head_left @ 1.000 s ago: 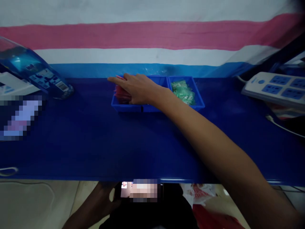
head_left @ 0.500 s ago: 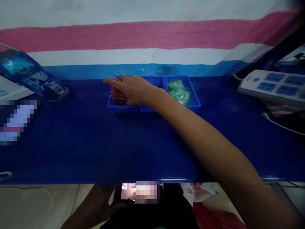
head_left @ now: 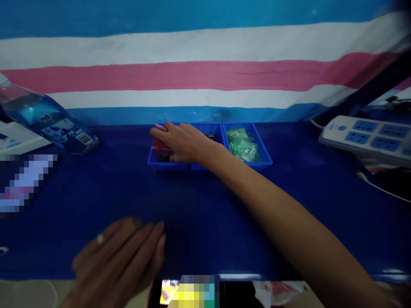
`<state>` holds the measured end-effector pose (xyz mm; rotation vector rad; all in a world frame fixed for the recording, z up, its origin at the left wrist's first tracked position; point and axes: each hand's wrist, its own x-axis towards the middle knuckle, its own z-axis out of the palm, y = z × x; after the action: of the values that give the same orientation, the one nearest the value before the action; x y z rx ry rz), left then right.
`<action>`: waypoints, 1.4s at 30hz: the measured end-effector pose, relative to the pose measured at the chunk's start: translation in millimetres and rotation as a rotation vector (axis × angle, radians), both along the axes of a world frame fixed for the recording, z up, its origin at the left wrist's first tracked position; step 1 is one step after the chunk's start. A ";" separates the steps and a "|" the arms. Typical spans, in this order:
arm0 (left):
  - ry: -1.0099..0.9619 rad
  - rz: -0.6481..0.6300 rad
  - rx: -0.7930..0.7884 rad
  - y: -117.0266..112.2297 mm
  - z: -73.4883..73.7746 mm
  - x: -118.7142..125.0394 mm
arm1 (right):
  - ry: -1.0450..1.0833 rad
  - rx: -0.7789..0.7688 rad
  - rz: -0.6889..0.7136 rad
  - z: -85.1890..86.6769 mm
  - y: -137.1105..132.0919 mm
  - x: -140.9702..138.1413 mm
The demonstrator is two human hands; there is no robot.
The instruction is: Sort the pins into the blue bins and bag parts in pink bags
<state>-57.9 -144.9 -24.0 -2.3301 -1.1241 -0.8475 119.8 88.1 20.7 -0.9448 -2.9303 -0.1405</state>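
Note:
My right hand (head_left: 183,143) reaches into the left compartment of a blue divided tray (head_left: 170,165). Its fingers and thumb are bent around red-pink plastic packets (head_left: 161,147), which the hand partly covers. Over the front of the table, my left hand (head_left: 118,256) hangs with loosely bent fingers, slightly blurred; I see nothing in it. Green packets (head_left: 243,144) fill the right compartment of the tray. Some dark items (head_left: 211,137) show in the middle compartment, mostly hidden behind my right wrist.
A blue plastic bottle (head_left: 64,124) lies at the left, above a pixelated screen (head_left: 27,179). A white power strip (head_left: 369,134) with a cable is at the right. Below the table edge (head_left: 240,276) a lit phone (head_left: 186,293) and a plastic bag (head_left: 279,291) show. A striped sheet (head_left: 192,77) hangs behind.
My left hand has risen from beside the phone to over the table's front. My right hand remains at the red-pink packets. The view has tilted up, and the phone's picture is different.

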 end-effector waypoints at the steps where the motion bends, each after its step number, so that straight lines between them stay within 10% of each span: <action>1: 0.077 -0.047 0.082 30.1 10.9 6.5 | 0.010 0.002 -0.004 0.0 -0.3 0.2; 7: -0.044 -0.155 0.309 147.9 12.4 14.2 | 0.128 -0.002 -0.049 6.1 0.7 2.7; 17: -0.291 -0.073 0.024 159.2 -11.7 1.1 | 0.534 0.228 -0.142 86.6 -40.3 52.8; 23: -0.417 0.005 0.024 154.0 -3.5 4.3 | 0.161 0.184 0.065 32.0 -98.4 75.6; 27: -0.702 0.134 -0.295 116.8 12.9 20.9 | 0.320 0.259 0.015 -1.8 -115.2 86.7; 31: -0.913 0.130 -0.624 80.5 14.2 33.3 | 0.577 0.391 -0.103 -12.6 -130.9 80.4; 35: -1.125 -0.029 -0.916 67.5 -3.9 31.9 | 0.381 0.252 -0.033 -18.7 -141.6 68.5; 42: -1.127 0.053 -1.045 61.2 -4.1 27.8 | 0.289 0.089 0.191 -19.1 -128.0 75.3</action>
<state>-30.0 -83.7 -28.1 -2.4267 -2.5406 -2.0403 195.1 -39.8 1.7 -0.6104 -2.7018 -0.1124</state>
